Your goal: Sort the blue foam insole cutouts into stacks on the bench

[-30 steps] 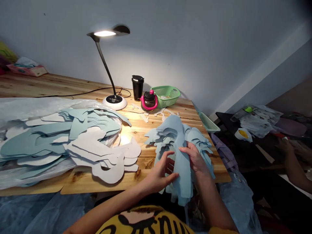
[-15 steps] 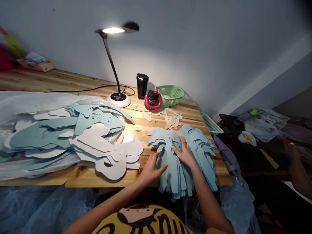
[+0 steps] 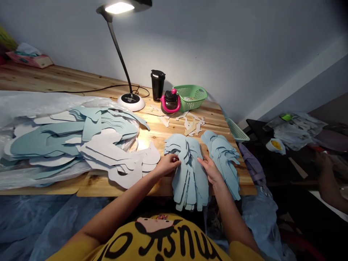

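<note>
A stack of light blue paper cutouts [image 3: 187,174] with curved tops and long strips lies before me, its lower ends overhanging the table's front edge. My left hand [image 3: 169,164] is at the stack's left edge, fingers curled in and pinching the edge of the cutouts. At the right edge my right hand [image 3: 211,169] grips the stack, thumb on top and the other fingers partly hidden behind it. Just right of that hand lies a second stack of blue cutouts [image 3: 224,161].
Larger white and blue-green cutouts [image 3: 108,156] lie on a plastic bag [image 3: 16,108] at left. Paper scraps [image 3: 193,125], a green basket [image 3: 194,98], a pink-handled bottle [image 3: 170,101], a black tumbler [image 3: 157,87] and a lit lamp [image 3: 131,102] stand behind. Another person's arm [image 3: 330,185] shows far right.
My left hand's fingers have gone from spread to curled at the stack's edge. My right hand has moved onto the right edge. The cutouts' arrangement has shifted, and the view has tilted down.
</note>
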A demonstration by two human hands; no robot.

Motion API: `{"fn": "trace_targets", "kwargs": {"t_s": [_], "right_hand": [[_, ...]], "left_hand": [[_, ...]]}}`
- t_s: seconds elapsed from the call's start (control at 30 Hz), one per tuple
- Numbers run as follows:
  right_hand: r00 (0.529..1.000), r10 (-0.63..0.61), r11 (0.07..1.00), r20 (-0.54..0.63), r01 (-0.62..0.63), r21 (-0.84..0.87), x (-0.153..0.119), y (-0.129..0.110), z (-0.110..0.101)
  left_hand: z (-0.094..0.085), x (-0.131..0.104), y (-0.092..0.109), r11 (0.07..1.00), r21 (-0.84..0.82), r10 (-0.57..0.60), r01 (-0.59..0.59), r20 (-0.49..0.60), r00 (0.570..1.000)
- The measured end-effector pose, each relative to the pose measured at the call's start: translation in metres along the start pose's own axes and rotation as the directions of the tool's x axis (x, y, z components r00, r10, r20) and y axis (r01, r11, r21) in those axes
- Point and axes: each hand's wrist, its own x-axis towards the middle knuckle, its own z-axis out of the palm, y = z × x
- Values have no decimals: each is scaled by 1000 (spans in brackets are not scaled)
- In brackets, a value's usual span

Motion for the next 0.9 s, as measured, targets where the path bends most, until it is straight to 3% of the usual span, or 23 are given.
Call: {"fn": "trace_targets", "kwargs": {"t_s": [0.13,0.23,0.33,0.47,0.57,0.67,0.77,0.9], "right_hand": [[976,181,979,123,-190,70,-13,-17,8],[966,199,966,162,-222,135,-21,-18,17],[972,205,959,115,-223,176,-27,-11,27],[992,130,963,6,-127,237,-33,2,36],[997,-6,963,-73,25,270,-34,7,41],[977,-145,943,-159,185,275,-33,5,46],[959,-209,924,-192,258,282,-33,-2,54],[946,-252,896,-205,309,320,-38,-6,68]], "left_hand": [[-6,5,4,999,-51,7,-2,92,996],[-8,10,6,983,-161,-67,93,162,985],[-7,14,9,949,-265,-97,169,264,960],[-5,18,18,968,-213,-60,131,310,949],[-9,23,30,988,-142,-11,59,319,948],[-19,32,45,995,-94,18,16,347,938],[-28,42,60,1000,-23,20,-13,384,923],[-42,53,80,972,134,137,-194,349,927]]}}
